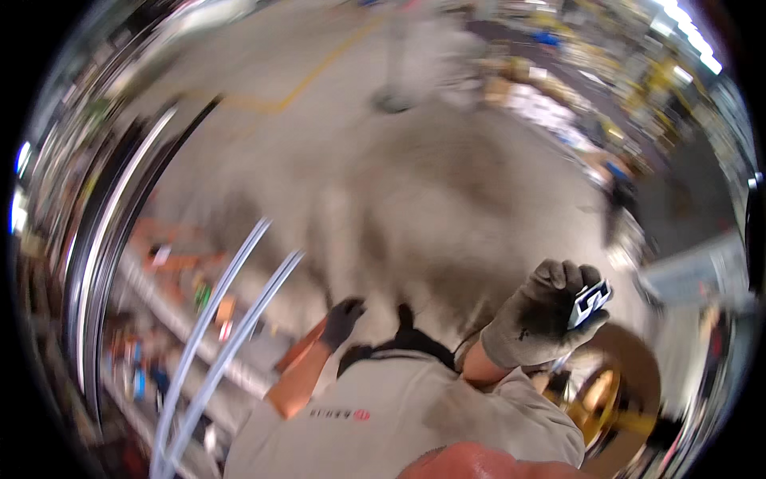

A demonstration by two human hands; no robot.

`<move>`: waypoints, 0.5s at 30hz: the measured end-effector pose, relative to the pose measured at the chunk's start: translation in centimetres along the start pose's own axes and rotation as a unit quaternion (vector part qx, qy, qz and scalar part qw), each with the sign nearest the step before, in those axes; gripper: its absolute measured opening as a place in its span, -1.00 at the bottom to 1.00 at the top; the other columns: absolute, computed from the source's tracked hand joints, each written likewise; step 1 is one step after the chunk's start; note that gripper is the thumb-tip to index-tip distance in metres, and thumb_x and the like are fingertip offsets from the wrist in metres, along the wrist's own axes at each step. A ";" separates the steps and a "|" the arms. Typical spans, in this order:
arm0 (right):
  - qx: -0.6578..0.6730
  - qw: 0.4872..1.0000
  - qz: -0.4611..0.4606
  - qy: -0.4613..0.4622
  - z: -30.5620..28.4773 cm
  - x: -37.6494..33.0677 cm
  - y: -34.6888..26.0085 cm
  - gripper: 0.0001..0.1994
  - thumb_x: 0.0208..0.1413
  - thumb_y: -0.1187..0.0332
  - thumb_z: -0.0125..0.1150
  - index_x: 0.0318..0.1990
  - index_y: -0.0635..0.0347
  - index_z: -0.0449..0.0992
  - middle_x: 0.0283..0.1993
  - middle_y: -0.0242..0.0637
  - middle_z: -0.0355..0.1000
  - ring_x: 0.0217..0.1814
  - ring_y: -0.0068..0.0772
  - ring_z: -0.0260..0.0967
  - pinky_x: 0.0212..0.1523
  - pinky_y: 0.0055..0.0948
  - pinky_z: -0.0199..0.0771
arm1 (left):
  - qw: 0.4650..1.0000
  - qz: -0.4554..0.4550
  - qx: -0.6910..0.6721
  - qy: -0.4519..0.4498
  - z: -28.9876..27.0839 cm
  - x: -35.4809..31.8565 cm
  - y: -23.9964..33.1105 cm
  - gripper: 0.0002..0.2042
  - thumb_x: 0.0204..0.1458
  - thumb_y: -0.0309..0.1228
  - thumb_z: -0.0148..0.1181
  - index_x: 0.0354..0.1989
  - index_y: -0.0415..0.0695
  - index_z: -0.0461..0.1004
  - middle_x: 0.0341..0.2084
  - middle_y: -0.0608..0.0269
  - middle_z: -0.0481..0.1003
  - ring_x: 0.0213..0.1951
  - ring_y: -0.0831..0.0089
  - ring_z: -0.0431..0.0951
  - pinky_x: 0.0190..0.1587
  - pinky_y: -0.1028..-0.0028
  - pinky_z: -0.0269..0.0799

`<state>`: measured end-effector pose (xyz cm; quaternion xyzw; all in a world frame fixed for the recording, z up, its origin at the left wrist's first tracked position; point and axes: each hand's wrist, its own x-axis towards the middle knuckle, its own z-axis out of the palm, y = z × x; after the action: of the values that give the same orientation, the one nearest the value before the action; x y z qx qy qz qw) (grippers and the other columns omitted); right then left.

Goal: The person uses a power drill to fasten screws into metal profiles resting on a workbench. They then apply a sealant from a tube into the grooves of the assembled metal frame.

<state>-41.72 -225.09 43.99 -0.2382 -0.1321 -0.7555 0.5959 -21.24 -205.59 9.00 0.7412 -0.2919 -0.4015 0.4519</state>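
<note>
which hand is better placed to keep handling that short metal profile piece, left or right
Right, most likely. The grey-gloved right hand is closed around the short silver metal profile piece, whose cut end shows past the fingers. The dark-gloved left hand hangs apart from it, holding nothing visible, nearer the long pale rails.

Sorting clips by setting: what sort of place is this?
Probably a factory or workshop floor: bare concrete floor with a painted yellow line, long metal strips beside cluttered shelves, and a gloved right hand gripping a metal profile piece.
</note>
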 end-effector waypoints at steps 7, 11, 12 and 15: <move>0.095 0.881 0.450 0.107 -1.7 -2.9 16.0 -0.62 0.31 0.08 0.11 0.11 0.16 0.43 0.03 -0.18 0.40 -0.07 -0.30 0.37 0.04 -0.26 0.38 | 0.979 0.014 -0.024 0.202 -0.9 0.4 2.1 -0.74 0.30 -0.37 0.07 0.02 -0.24 0.55 -0.27 0.14 0.64 -0.22 0.47 0.62 -0.08 0.46 0.52; 0.062 0.727 0.680 0.069 -2.8 -4.2 22.6 -0.68 0.26 0.19 0.15 0.00 0.25 0.41 -0.12 -0.16 0.39 -0.15 -0.32 0.37 0.13 -0.24 0.46 | 0.950 -0.031 -0.179 0.254 -2.1 5.6 -1.2 -0.73 0.30 -0.35 0.06 0.01 -0.24 0.56 -0.28 0.18 0.64 -0.25 0.49 0.60 -0.12 0.47 0.51; 0.035 0.680 0.731 0.052 -4.5 -4.8 24.4 -0.69 0.25 0.23 0.15 0.01 0.27 0.41 -0.12 -0.13 0.41 -0.14 -0.29 0.40 0.14 -0.23 0.48 | 0.922 -0.035 -0.267 0.278 -2.4 7.4 -1.4 -0.74 0.31 -0.36 0.07 0.00 -0.27 0.56 -0.28 0.20 0.63 -0.26 0.52 0.59 -0.14 0.48 0.51; -0.086 0.591 0.802 -0.004 -8.6 -7.1 29.8 -0.67 0.22 0.35 0.14 0.07 0.33 0.39 -0.16 -0.10 0.46 -0.19 -0.26 0.48 -0.02 -0.30 0.58 | 0.893 -0.005 -0.321 0.316 -6.5 12.0 1.0 -0.73 0.32 -0.36 0.06 0.00 -0.31 0.55 -0.28 0.21 0.62 -0.25 0.53 0.59 -0.14 0.49 0.52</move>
<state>-13.53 -230.89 30.51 -0.3008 0.1761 0.0210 0.9370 -9.68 -212.72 7.69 0.6453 0.0150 -0.2204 0.7313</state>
